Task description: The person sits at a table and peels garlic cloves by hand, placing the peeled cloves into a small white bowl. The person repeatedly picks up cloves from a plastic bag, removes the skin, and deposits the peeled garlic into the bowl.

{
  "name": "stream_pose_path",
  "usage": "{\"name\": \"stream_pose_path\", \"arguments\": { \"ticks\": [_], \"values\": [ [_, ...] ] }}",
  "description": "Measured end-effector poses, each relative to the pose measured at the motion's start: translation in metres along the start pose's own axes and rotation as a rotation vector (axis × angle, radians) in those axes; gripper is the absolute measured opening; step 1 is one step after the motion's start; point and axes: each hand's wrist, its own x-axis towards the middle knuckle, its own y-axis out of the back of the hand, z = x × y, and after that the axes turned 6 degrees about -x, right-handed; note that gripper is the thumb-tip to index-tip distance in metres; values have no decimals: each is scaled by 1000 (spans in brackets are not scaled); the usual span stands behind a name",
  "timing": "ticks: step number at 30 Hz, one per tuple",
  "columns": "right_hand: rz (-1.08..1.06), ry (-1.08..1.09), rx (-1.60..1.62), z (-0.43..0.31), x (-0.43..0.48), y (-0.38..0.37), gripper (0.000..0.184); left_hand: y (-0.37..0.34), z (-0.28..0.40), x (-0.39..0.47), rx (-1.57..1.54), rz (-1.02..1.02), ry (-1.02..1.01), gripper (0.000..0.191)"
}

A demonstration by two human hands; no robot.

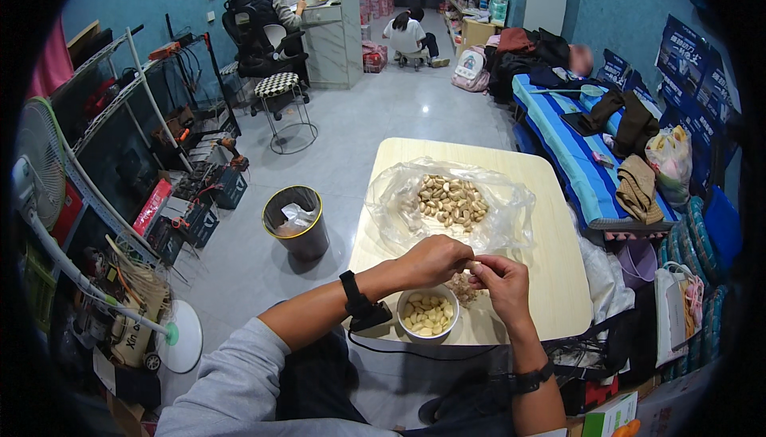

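My left hand (440, 259) and my right hand (505, 284) meet fingertip to fingertip over the table (559, 275). Pinched between them is a small pale seed (474, 262), partly covered by the fingers. Just below, a white bowl (428, 336) holds many pale yellow peeled seeds (428, 311), perhaps broad beans. Brown skins (462, 290) lie in a loose heap on the tabletop beside the bowl, partly under my right hand. Beyond my hands, an opened clear plastic bag (389, 197) is spread out with a heap of tan unpeeled seeds (452, 200) on it.
A lined waste bin (305, 239) stands left of the table. To the right is a bed with a striped blue mattress (574, 161), someone lying at its far end. A standing fan (90, 281) is at left. Two people sit farther back, near a counter (335, 42).
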Motion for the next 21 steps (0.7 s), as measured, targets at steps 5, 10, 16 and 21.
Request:
{"name": "stream_pose_path", "arguments": {
  "ticks": [5,10,16,21],
  "values": [
    [15,-77,61,1,-4,-1,15,1,1,2,79,-78,13,13],
    [54,-15,-98,-3,-6,-6,9,7,7,3,64,-121,25,12],
    [130,483,-472,-22,-11,-13,8,6,2,6,-64,-103,208,16],
    [100,7,-242,-25,-7,0,13,1,-13,8,36,-38,317,18]
  ]
}}
